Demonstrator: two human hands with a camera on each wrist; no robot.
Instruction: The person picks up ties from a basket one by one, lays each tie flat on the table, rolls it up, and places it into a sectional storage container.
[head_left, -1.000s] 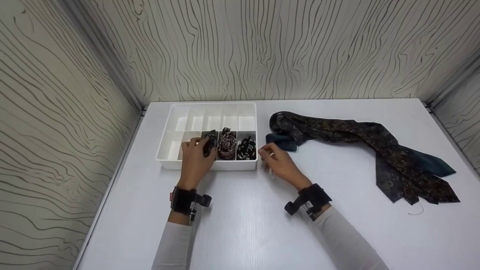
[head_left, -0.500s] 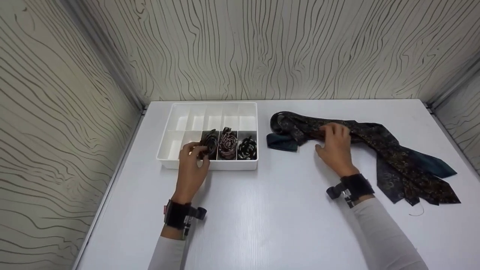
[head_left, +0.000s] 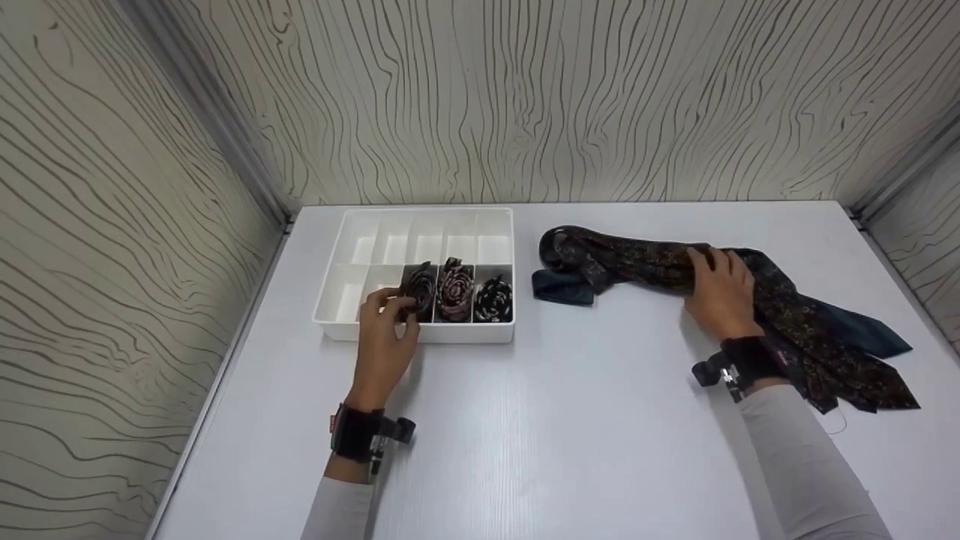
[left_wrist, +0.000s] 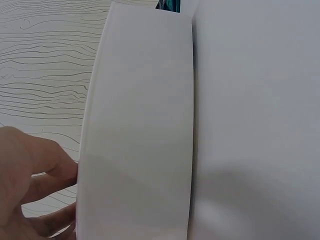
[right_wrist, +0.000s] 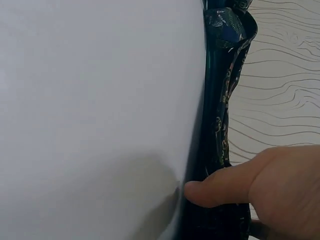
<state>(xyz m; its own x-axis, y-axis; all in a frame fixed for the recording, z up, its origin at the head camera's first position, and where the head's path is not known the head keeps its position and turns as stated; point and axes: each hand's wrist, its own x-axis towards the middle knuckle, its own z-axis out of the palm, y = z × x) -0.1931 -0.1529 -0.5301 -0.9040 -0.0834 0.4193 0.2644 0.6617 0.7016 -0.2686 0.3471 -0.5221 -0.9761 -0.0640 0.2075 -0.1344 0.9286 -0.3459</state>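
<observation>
Left hand (head_left: 386, 341) at the tray (head_left: 465, 334), right hand (head_left: 721, 296) on the loose ties (head_left: 637, 259)

Nearest to my head camera, I record the hands well apart. The left hand's thumb and index finger stand parted at the tray's front rim, fingertips at the dark coil (head_left: 421, 289); I judge them placed to steady that roll in its compartment. The right hand lies across the loose ties, thumb at their near edge, fingers over the top. I cannot tell whether it grips; the spread would suit keeping the layers together.

The tray stands toward the tabletop's (head_left: 562, 420) far left corner. In its front row, the dark coil, a reddish-brown coil (head_left: 455, 292) and a black-and-white coil (head_left: 493, 301) sit side by side, one per compartment, presumably so the dividers keep each from unrolling.

The loose ties run from just beside the tray's right wall, slanting to pointed ends near the tabletop's right edge. Condition: dark, finely patterned, folded over at the left end; teal fabric (head_left: 562, 289) shows at both ends. Beyond the tabletop's far edge stands a grain-patterned wall (head_left: 487, 97).
</observation>
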